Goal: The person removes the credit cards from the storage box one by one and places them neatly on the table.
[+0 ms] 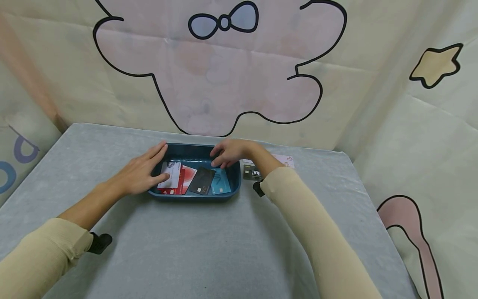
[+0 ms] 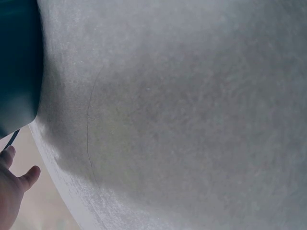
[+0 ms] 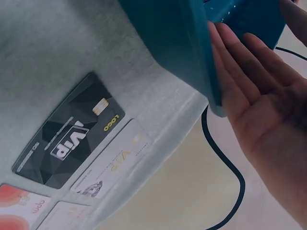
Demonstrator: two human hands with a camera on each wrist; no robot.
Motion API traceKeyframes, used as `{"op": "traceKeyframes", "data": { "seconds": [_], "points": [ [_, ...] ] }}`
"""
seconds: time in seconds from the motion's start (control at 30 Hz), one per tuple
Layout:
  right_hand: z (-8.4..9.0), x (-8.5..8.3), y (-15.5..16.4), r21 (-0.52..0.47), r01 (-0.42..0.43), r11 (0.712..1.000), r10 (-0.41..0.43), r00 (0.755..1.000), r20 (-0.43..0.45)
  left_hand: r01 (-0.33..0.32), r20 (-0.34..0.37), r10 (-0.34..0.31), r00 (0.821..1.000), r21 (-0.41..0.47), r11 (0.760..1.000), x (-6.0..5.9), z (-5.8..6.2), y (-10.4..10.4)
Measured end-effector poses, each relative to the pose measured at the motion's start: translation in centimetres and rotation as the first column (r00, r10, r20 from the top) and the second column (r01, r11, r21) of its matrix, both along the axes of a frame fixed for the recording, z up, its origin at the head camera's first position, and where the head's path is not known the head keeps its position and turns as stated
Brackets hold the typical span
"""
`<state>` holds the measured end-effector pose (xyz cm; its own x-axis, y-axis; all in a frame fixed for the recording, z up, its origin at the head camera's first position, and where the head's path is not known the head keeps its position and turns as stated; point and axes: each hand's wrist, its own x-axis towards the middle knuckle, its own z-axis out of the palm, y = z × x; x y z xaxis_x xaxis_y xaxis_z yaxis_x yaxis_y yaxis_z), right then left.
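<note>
A dark blue rectangular tray [image 1: 194,198] stands on the cloth-covered table. Inside lie a white card [image 1: 171,171], red cards [image 1: 177,190], a black VIP card [image 1: 202,181] and a blue card [image 1: 221,182]. My left hand [image 1: 140,170] rests over the tray's left rim, fingers stretched toward its back corner, thumb reaching in over the white card. Over the right rim comes my right hand [image 1: 231,152], fingers loosely bent into the tray above the blue card. In the right wrist view its palm [image 3: 273,120] faces the tray wall, and no card shows in the fingers.
Right of the tray, a black Vip card [image 3: 69,134], a white VIP card [image 3: 112,160], a red-and-white card [image 3: 19,206] and another pale card [image 3: 62,218] lie on the grey cloth [image 1: 201,249]. Behind the table hangs a printed curtain [image 1: 231,83]. A dark cord [image 3: 237,182] shows beyond the edge.
</note>
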<state>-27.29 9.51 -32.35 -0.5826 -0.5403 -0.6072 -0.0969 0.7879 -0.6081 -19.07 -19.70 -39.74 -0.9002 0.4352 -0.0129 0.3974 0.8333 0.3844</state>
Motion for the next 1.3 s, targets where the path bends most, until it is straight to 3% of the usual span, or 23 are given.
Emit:
{"op": "traceKeyframes", "data": {
  "seconds": [0.17, 0.4, 0.6, 0.77, 0.97, 1.3],
  "points": [
    [0.1, 0.1, -0.9, 0.03, -0.013, 0.999, 0.013, 1.0, 0.007, -0.003, 0.004, 0.003, 1.0, 0.002, 1.0, 0.0, 0.0, -0.1],
    [-0.5, 0.5, -2.3, 0.097, -0.13, 0.987, 0.139, 0.986, -0.095, -0.001, 0.0, 0.001, 1.0, 0.001, 1.0, 0.0, -0.1, -0.1],
    [-0.9, 0.6, -3.2, 0.131, -0.165, 0.978, 0.182, 0.974, -0.132, -0.004, 0.006, 0.004, 1.0, 0.0, 1.0, -0.1, 0.0, 0.0],
    [-1.1, 0.6, -3.8, 0.16, -0.229, 0.96, 0.249, 0.961, -0.117, 0.008, -0.003, -0.008, 1.0, 0.001, 1.0, -0.1, 0.0, 0.0],
    [-1.4, 0.6, -4.1, 0.167, -0.249, 0.954, 0.263, 0.962, -0.071, 0.016, -0.004, -0.016, 1.0, 0.005, 1.0, -0.1, 0.1, 0.0],
    [-1.3, 1.0, -4.3, 0.172, -0.262, 0.95, 0.281, 0.955, -0.097, 0.016, -0.006, -0.016, 1.0, 0.005, 1.0, -0.1, 0.0, -0.2]
  ]
}}
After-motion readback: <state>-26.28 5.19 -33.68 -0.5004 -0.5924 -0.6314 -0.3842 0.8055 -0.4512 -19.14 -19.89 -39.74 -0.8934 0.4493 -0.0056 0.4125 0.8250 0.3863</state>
